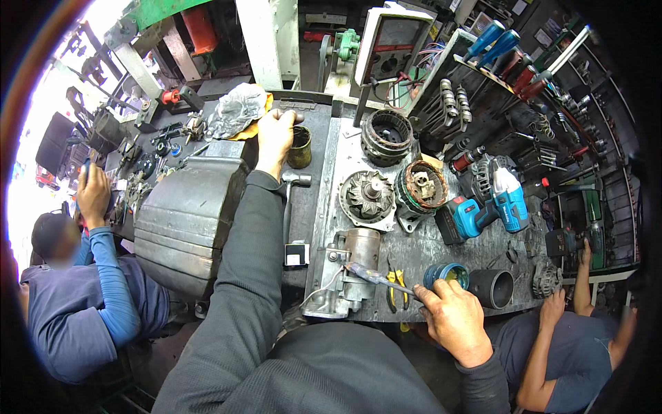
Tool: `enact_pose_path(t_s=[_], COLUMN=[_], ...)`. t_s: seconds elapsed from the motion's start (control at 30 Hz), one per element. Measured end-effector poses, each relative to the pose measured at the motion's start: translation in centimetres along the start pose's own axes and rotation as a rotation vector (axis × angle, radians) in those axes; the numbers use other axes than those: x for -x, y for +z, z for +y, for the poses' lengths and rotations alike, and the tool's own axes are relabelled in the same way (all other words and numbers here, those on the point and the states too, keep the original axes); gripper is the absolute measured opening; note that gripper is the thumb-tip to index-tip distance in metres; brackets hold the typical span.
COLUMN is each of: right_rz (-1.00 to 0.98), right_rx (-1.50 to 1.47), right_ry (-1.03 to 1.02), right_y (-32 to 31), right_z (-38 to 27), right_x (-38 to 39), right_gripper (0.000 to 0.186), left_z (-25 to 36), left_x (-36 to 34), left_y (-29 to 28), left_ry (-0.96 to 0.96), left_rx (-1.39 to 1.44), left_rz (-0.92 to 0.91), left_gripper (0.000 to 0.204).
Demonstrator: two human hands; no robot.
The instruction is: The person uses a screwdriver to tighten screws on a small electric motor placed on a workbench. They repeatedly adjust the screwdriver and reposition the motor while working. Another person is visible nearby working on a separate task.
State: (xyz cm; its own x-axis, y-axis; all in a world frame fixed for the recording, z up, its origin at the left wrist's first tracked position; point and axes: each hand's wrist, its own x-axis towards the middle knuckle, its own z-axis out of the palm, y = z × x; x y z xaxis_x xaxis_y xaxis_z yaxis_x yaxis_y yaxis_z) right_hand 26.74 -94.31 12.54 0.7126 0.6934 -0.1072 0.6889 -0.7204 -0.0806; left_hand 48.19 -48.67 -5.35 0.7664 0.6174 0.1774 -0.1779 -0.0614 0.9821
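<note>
Pinching brush (pixel 379 277) between thumb and fingers of right hand (pixel 453 321), with tip on or just over starter (pixel 355 288), at bench's (pixel 417 252) near edge. Could snag thin lead (pixel 323 293) by sweeping low. Could knock blue tin (pixel 432 274) or push pliers (pixel 391 298) off edge with a careless wrist swing. Curling left hand's (pixel 277 132) fingers tight beside yellow can (pixel 299 158); can't tell whether around anything. Could tip can by pulling back carelessly.
</note>
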Motion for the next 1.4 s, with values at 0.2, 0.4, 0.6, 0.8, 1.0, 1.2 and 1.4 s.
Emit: enact_pose_path(t_s=[0.2,0.4,0.6,0.8,1.0,1.2,1.4], right_rz=[0.008,0.009,0.01,-0.02,-0.037,-0.033,-0.058], right_rx=[-0.011,-0.01,-0.002,0.002,0.017,0.006,0.014], right_ry=[0.005,0.006,0.001,-0.006,-0.009,-0.003,0.011], right_y=[0.0,0.1,0.1,-0.3,-0.5,-0.3,-0.4], right_z=[-0.1,-0.1,-0.3,-0.4,-0.4,-0.4,-0.4], right_x=[0.0,0.1,0.1,0.0,0.0,0.1,-0.1], right_gripper=[0.033,0.033,0.033,0.037,0.04,0.04,0.041], left_z=[0.4,-1.4,-1.4,-0.3,0.4,-0.4,0.4], left_x=[0.2,2.2,4.0,3.2,1.2,1.2,2.8], left_y=[-1.2,-1.8,-2.1,-1.8,0.4,1.2,-0.9], left_ry=[-0.041,0.0,-0.029,0.114,0.076,0.051,0.022], left_rx=[-0.392,-0.311,-0.411,-1.018,-1.343,-1.189,-0.845], left_rz=[-0.035,-0.186,-0.141,-0.123,-0.183,-0.219,-0.15], left_gripper=[0.027,0.04,0.026,0.025,0.027,0.032,0.033])
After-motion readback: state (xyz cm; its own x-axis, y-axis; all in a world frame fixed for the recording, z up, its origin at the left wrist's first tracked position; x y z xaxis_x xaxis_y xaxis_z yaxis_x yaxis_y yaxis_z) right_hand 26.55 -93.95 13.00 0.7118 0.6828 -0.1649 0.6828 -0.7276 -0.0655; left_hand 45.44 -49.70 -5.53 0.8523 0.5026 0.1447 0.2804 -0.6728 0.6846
